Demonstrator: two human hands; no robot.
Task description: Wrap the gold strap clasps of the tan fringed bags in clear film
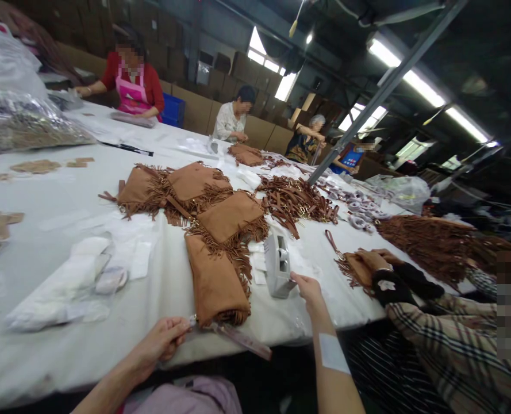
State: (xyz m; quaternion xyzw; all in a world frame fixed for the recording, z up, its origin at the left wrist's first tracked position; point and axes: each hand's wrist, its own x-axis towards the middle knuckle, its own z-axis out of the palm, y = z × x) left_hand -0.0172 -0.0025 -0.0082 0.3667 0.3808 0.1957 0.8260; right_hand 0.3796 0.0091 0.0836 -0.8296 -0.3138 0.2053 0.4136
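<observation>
A brown fringed bag (216, 282) lies at the table's front edge. My left hand (169, 338) is closed in a pinch on a small shiny fitting (192, 320) at the bag's near left corner. From that near end a strap (246, 340), apparently wrapped in clear film, sticks out past the edge, slightly blurred. To the right of the bag stands a grey tape dispenser (277, 267). The fingers of my right hand (309, 292) are pinched together at its near end; whatever is between the fingertips is too small to make out. A white patch (333, 352) is on my right forearm.
Several more fringed bags (201, 181) lie behind, beside a heap of brown straps (296, 201). White wrapping sheets (72, 282) lie to the left. A co-worker's dark sleeves (393, 284) reach in at right over another bag. A metal pole (367, 109) rises beyond.
</observation>
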